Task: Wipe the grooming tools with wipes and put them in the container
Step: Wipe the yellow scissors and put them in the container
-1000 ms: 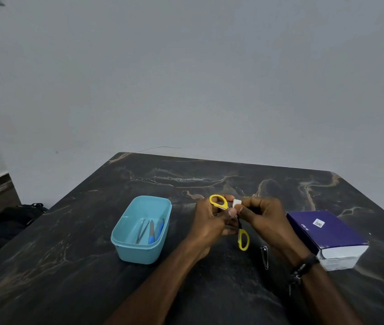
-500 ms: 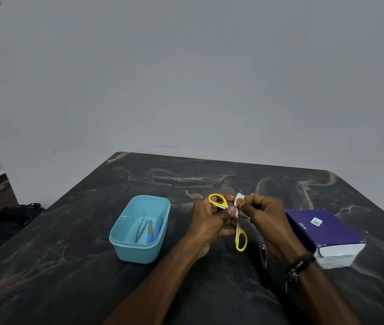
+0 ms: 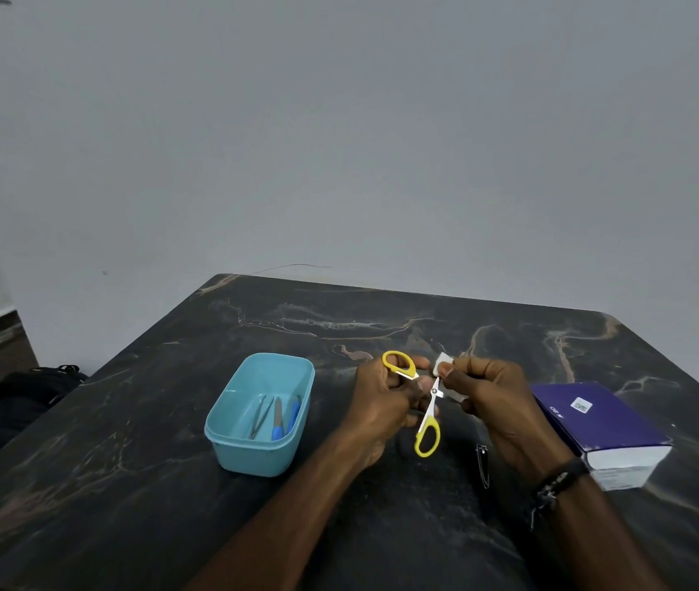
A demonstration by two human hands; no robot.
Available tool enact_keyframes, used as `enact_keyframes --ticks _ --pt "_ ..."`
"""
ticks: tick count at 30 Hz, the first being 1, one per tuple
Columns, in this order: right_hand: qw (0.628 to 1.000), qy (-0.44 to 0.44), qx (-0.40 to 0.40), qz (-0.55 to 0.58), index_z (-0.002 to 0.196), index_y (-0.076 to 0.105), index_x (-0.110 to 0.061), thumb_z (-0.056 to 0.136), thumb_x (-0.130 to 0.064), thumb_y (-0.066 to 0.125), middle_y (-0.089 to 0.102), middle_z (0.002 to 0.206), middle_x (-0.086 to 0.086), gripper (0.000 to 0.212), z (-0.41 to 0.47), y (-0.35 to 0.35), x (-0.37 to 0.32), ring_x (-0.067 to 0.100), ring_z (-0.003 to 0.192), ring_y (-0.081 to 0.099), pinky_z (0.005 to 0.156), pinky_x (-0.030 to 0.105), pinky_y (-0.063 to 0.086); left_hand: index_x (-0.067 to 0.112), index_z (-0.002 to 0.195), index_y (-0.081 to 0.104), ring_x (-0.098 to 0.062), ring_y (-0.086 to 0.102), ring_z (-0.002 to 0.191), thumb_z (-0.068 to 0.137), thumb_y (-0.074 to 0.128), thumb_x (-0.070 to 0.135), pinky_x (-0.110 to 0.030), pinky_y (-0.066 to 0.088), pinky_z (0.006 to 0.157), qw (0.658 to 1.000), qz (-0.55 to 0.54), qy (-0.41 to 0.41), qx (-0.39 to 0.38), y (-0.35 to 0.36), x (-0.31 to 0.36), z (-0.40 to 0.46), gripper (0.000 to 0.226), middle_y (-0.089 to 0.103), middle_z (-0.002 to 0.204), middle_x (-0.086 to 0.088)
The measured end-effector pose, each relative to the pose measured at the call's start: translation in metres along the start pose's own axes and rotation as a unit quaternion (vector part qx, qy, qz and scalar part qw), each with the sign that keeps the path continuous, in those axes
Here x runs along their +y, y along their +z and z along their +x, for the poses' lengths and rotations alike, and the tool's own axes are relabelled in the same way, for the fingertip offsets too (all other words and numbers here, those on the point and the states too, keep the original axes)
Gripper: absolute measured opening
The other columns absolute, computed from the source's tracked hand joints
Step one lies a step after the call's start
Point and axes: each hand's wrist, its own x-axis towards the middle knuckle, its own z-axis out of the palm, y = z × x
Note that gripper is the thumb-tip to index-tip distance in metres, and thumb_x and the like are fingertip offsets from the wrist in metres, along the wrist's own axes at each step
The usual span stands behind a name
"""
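**Wiping the yellow scissors**

Head view: scissors [image 3: 428,406] held open above the desk [image 3: 126,484]. Left hand [image 3: 386,403] gripping one yellow loop. Right hand [image 3: 497,407] pinching a small white wipe [image 3: 443,363] against a blade. Blue container [image 3: 260,415] just left, with a few tools inside. Nail clipper [image 3: 483,464] waiting on the desk. Light, stiff, sharp scissors: probably best held by the loops, not the slippery blades.

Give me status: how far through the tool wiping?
Done: tweezers and two blue-handled tools lie in the light blue plastic container. In hand: left hand holds the open yellow-handled scissors; right hand pinches a white wipe on a blade. Left: the metal nail clipper on the dark marble table.
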Motion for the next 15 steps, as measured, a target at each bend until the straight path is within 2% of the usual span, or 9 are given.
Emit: enact_keyframes --ticks 2,4,8,13,15 --pt "1.0 0.009 -0.013 -0.025 0.073 0.072 -0.002 0.086 -0.009 0.066 0.067 0.061 0.006 0.017 -0.0012 -0.0001 -0.0013 0.014 0.056 0.051 0.048 0.02 0.039 0.004 0.104 0.062 -0.023 0.068 0.063 0.089 0.06 -0.002 -0.039 0.06 0.062 1.0 -0.005 -0.001 0.005 -0.0012 0.0005 -0.0003 0.017 0.07 0.083 -0.012" --pt "0.998 0.018 -0.027 -0.047 0.079 0.073 -0.001 0.085 -0.013 0.068 0.068 0.072 0.014 0.014 -0.0018 -0.0012 -0.0013 0.024 0.068 0.048 0.053 0.026 0.036 0.004 0.104 0.061 -0.022 0.068 0.063 0.089 0.059 -0.002 -0.036 0.06 0.059 1.0 -0.008 -0.003 0.006 -0.0017 0.0012 -0.0013 0.017 0.069 0.085 -0.012" --pt "0.997 0.035 -0.038 -0.057 0.079 0.073 -0.001 0.084 -0.01 0.068 0.068 0.076 0.014 0.012 -0.0028 -0.0027 -0.002 0.024 0.073 0.049 0.056 0.028 0.035 0.006 0.103 0.062 -0.021 0.069 0.064 0.088 0.061 -0.001 -0.036 0.06 0.06 1.0 -0.004 -0.005 0.001 -0.0025 0.0006 -0.0009 0.016 0.069 0.083 -0.012" --pt "0.998 0.047 -0.004 0.052 0.065 0.067 -0.006 0.088 -0.007 0.062 0.062 0.065 0.01 0.023 -0.0014 0.0028 -0.0017 0.016 0.061 0.052 0.052 0.024 0.034 0.007 0.093 0.063 -0.023 0.066 0.059 0.087 0.065 0.002 -0.042 0.059 0.066 0.994 -0.103 -0.031 0.009 0.0007 0.0008 0.0015 0.007 0.07 0.074 -0.011" --pt "0.993 0.058 0.009 0.103 0.066 0.065 -0.004 0.088 -0.005 0.061 0.062 0.063 0.009 0.023 -0.0003 0.0055 -0.0015 0.016 0.06 0.054 0.049 0.023 0.039 0.004 0.091 0.065 -0.021 0.065 0.06 0.086 0.066 0.005 -0.042 0.059 0.068 0.991 -0.126 -0.048 0.005 0.0009 0.0003 0.0024 0.006 0.07 0.074 -0.01"
